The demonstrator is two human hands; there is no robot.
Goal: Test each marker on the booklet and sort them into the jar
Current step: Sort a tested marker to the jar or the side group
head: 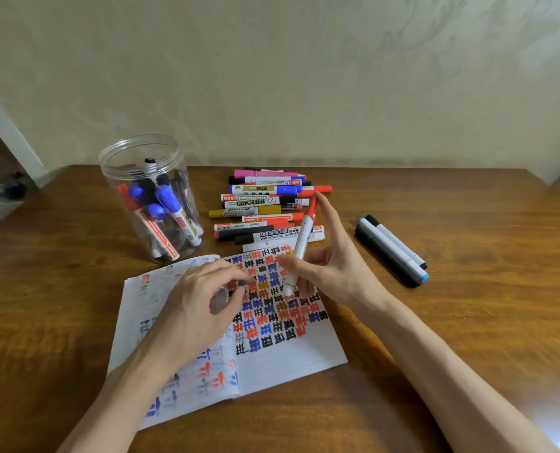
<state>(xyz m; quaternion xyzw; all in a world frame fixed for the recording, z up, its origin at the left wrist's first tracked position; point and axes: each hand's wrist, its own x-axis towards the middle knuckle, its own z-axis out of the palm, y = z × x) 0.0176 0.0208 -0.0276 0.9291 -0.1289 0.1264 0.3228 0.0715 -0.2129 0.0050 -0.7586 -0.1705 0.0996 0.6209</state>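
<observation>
The right hand [334,266] pinches a red-capped marker [301,246] above the booklet [291,361], cap up and butt down, likely for turning it before uncapping. The left hand [203,302] rests on the booklet, probably steadying it. Its fingers are curled, and I cannot tell whether they hold anything. The jar [112,171] stands just beyond the booklet.

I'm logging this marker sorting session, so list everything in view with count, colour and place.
table: one, brown wood, underneath everything.
booklet: one, white with red, blue and black test marks, open, near centre.
jar: one, clear plastic, far left.
jarred markers: several, blue, red and black caps, inside the jar.
marker pile: a dozen or so, mixed colours, behind the booklet.
side markers: three it seems, grey and black, right of the booklet.
red-capped marker: one, white barrel, held above the booklet.
left hand: curled over the booklet, grip unclear.
right hand: pinches the red-capped marker.
</observation>
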